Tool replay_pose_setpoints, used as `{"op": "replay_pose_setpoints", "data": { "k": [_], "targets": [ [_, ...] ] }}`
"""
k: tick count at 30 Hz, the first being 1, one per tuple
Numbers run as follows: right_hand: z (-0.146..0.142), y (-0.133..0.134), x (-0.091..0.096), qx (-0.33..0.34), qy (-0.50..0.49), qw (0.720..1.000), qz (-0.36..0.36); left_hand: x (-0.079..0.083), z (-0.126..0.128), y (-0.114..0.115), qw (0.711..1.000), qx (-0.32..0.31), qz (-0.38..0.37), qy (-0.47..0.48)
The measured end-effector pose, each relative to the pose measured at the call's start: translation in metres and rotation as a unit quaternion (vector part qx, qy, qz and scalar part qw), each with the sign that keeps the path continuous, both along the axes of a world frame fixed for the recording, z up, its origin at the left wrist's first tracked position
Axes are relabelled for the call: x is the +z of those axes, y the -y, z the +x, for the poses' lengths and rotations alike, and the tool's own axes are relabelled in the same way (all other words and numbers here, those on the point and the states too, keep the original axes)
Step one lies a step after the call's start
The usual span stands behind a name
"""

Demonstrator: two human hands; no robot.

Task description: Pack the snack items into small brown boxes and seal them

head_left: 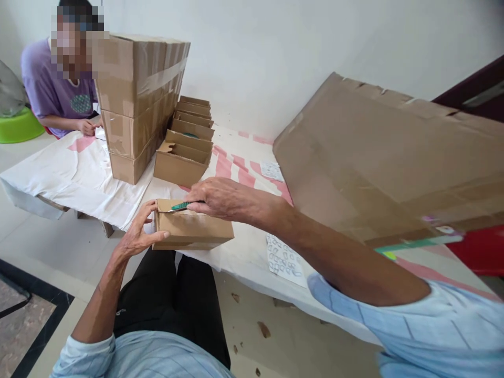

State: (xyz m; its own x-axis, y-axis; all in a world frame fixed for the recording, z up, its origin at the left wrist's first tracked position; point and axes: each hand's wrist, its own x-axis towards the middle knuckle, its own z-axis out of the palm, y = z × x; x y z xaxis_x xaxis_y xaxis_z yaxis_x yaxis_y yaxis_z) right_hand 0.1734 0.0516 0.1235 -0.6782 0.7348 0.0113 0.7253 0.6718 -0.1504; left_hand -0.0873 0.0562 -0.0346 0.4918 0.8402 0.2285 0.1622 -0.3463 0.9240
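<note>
A small brown cardboard box [197, 229] sits at the table's near edge, just above my lap. My left hand [139, 233] grips its left end, thumb on the near side and fingers at the far corner. Closed around a green-handled utility knife [180, 207], my right hand [212, 197] is over the box's top. The knife's tip points left and lies at the top surface near the left end. Whether the blade has gone into the cardboard I cannot tell.
Stacked taped boxes [134, 100] stand at the left, beside a row of open cartons [183, 163]. A large cardboard sheet [378, 163] leans at the right. A person [59, 100] sits beyond the stack. Printed paper [281, 257] lies on the cloth-covered table [86, 184].
</note>
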Motion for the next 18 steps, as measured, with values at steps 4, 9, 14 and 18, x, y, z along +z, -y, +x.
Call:
{"op": "replay_pose_setpoints", "data": {
  "k": [4,9,14,18],
  "targets": [
    [0.027,0.003,-0.003,-0.049,0.054,0.997,0.011,-0.001,-0.002,-0.007,1.0,-0.002,0.006,-0.011],
    [0.103,0.035,0.001,-0.141,0.022,0.989,-0.034,0.001,-0.005,-0.011,1.0,-0.002,0.019,-0.015],
    [0.153,0.076,-0.039,-0.317,-0.235,0.917,0.052,0.013,-0.005,-0.017,0.998,-0.024,0.029,-0.056],
    [0.144,0.088,-0.14,-0.464,-0.278,0.837,0.082,0.023,-0.004,-0.027,0.995,-0.045,0.027,-0.09]
  ]
}}
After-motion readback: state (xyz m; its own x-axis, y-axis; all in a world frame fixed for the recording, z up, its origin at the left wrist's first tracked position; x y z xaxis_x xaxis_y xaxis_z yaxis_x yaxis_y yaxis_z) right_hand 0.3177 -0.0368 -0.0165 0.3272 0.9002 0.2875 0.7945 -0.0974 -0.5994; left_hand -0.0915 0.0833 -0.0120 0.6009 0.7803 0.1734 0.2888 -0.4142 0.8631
